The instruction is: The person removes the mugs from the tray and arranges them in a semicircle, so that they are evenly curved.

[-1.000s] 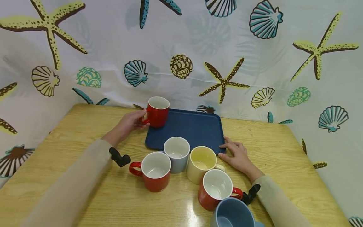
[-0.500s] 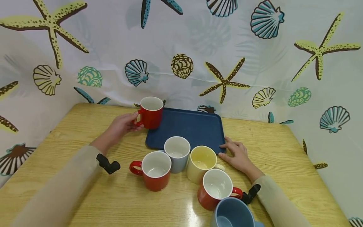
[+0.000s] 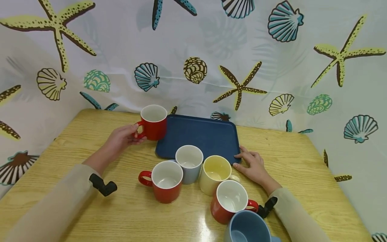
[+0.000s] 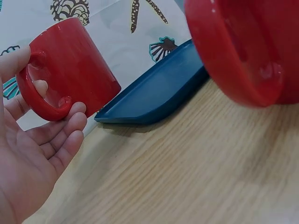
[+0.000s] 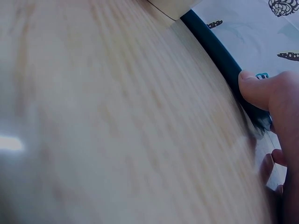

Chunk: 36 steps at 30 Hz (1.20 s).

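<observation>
By its handle my left hand [image 3: 121,137] holds a red mug [image 3: 156,129] with a white inside, upright at the left end of a dark blue tray [image 3: 205,134]. In the left wrist view, the thumb and fingers close about the handle of this mug [image 4: 77,70], and its base is raised beside the tray's [image 4: 159,91] corner. My right hand [image 3: 253,166] grips the tray's near right corner. In the right wrist view the thumb [image 5: 254,88] lies against the tray's rim [image 5: 219,56], with the other fingers partly hidden.
Before the tray stand a second red mug [image 3: 166,190], a pale blue-grey mug [image 3: 189,171] and a yellow mug [image 3: 208,183]. Nearer right are another red mug [image 3: 219,210] and a blue mug [image 3: 249,228]. A shell-patterned cloth [image 3: 235,43] hangs behind the wooden table [image 3: 121,215].
My left hand has moved left and slightly toward me, carrying the red mug from over the tray's left part to its left edge. The right hand has stayed at the tray corner.
</observation>
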Each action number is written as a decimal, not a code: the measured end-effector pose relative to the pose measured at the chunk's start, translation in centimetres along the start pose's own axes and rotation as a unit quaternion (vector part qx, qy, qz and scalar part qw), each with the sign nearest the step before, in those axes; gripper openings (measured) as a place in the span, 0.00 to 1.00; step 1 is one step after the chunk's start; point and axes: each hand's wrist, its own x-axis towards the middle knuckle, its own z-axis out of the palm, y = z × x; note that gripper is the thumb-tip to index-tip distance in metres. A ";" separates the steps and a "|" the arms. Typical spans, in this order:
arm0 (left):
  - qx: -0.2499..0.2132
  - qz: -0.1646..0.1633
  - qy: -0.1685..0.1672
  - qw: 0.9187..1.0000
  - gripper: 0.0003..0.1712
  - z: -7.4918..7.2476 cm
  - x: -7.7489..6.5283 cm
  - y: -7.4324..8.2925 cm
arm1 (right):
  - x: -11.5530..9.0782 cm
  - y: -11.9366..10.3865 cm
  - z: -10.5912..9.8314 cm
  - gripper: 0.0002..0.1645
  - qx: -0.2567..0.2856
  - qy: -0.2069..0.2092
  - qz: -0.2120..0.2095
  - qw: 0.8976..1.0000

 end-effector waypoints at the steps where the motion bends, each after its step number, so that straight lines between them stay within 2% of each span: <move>1: -0.001 -0.002 -0.003 1.000 0.19 -0.1 -0.3 0.0 | 0.0 0.0 0.0 0.22 0.001 0.000 0.000 1.000; 11: -0.012 -0.005 -0.023 1.000 0.20 -1.3 -3.1 -0.4 | 0.0 -0.1 0.1 0.23 0.003 -0.004 -0.001 1.000; 26: 0.021 0.022 -0.054 0.998 0.21 -1.6 -5.3 -0.4 | 0.0 -0.3 -0.3 0.23 0.006 -0.003 0.003 1.000; 36: 0.019 0.038 -0.081 0.996 0.22 -2.0 -7.1 -0.9 | 0.0 -0.5 -0.4 0.24 0.004 -0.005 0.005 1.000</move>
